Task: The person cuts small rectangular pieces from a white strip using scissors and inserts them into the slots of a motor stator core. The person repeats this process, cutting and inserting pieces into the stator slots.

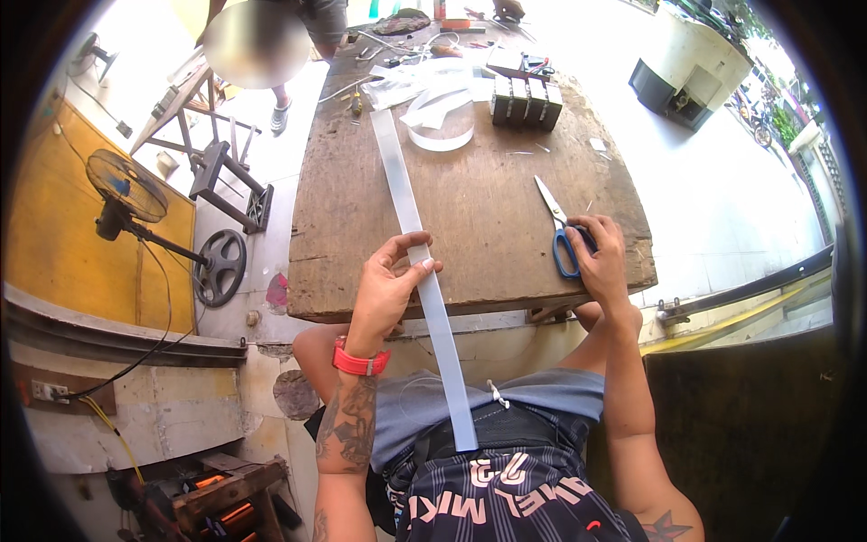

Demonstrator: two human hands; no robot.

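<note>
My left hand (388, 287) pinches a long, flat whitish plastic strip (440, 334) between thumb and fingers, close to its middle. The strip's far end lies on the wooden table (492, 208), while its near end hangs past the table edge over my lap. Over on the right, my right hand (603, 257) is closed around the blue handles of a pair of scissors (558, 217). The scissors rest at the tabletop, blades pointing away from me and nearly together. Part of one handle is hidden by my fingers.
Beyond the strip lie a curled white strip (442, 141) and crumpled clear plastic (397, 88). A dark block of joined cells (526, 103) sits right of them. Tools and wires clutter the far end. A standing fan (126, 190) and a person (323, 23) are at the left.
</note>
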